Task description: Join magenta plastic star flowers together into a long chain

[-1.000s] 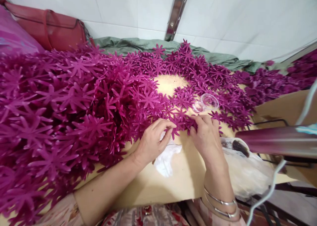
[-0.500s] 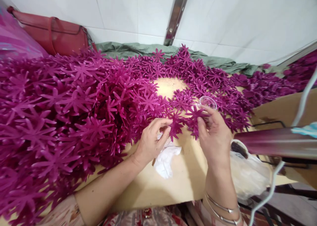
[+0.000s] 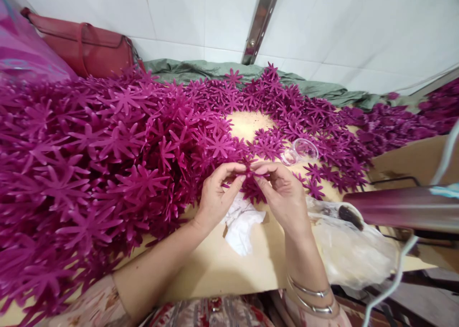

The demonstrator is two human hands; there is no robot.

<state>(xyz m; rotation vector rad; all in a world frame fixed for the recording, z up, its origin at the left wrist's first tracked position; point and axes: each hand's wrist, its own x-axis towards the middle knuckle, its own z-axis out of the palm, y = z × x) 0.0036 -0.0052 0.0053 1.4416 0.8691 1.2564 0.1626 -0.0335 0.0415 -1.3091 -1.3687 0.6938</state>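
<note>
Between my fingertips, over the middle of the table, is a magenta star-shaped artificial flower petal piece (image 3: 248, 173). My left hand (image 3: 221, 189) pinches its left side. From the right, my right hand (image 3: 281, 190) pinches the same piece, and the two hands nearly meet. The fingers partly cover it, so I cannot tell whether more than one layer is held. Just below the hands lies a crumpled white tissue (image 3: 244, 226). Beyond my right hand stands a small clear plastic cup (image 3: 304, 150), with star-shaped pieces around it.
A large heap of magenta star pieces (image 3: 89, 140) covers the left side. Behind are a red handbag (image 3: 86, 45) and a green cloth (image 3: 201, 70). To the right are a clear plastic bag (image 3: 355, 250), a magenta cylinder (image 3: 401, 205), a white cable (image 3: 401, 260) and a cardboard box (image 3: 412, 159).
My right hand has moved left from beside the cup, bringing its star piece to my left hand. Both hands now pinch together at the middle. The cup is more fully visible.
</note>
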